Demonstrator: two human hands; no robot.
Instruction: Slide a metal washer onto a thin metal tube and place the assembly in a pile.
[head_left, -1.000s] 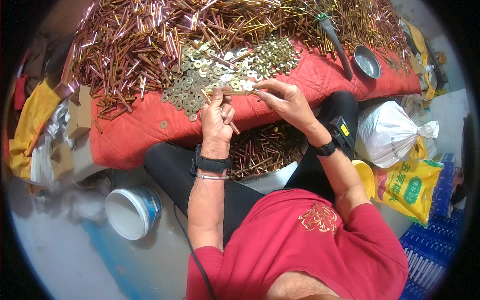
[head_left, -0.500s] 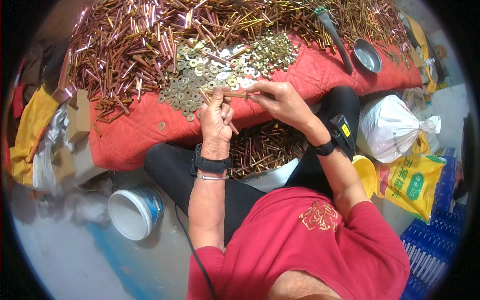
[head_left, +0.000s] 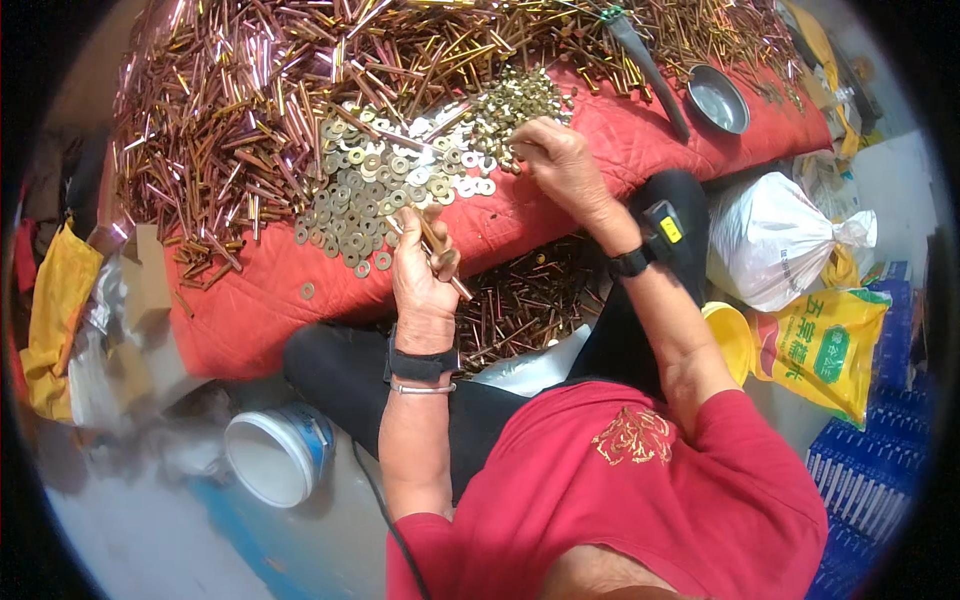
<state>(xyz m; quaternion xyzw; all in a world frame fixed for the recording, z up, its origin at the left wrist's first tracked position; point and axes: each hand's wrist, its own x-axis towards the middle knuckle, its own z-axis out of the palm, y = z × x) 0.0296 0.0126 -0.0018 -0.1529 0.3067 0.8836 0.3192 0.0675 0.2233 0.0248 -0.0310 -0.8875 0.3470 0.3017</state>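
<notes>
Left hand (head_left: 422, 265): one of two; curled closed around at least one copper-toned rod (head_left: 460, 287), slanted across the palm; exact number in the grip hidden by the fingers.
Right hand (head_left: 562, 165): one; narrowed, with fingertips bunched at the edge of the small brass-coloured pieces (head_left: 515, 105); holding or empty, cannot tell.
Rod heap (head_left: 215, 130): one, spread along the far side of the red quilted cloth (head_left: 250, 325); too many to count.
Washers (head_left: 350, 205): dozens, in one patch between rod heap and left hand; one loose washer (head_left: 307, 291) apart on the cloth, to the left.
Lower rods (head_left: 515, 310): many, below the cloth's near edge, between the legs.
Metal bowl (head_left: 717, 105): one, on the cloth at right, near one dark handle (head_left: 650, 75).
Floor, left: one white bucket (head_left: 270, 462), tipped.
Right side: one knotted white bag (head_left: 775, 245), one yellow packet (head_left: 825, 350).
</notes>
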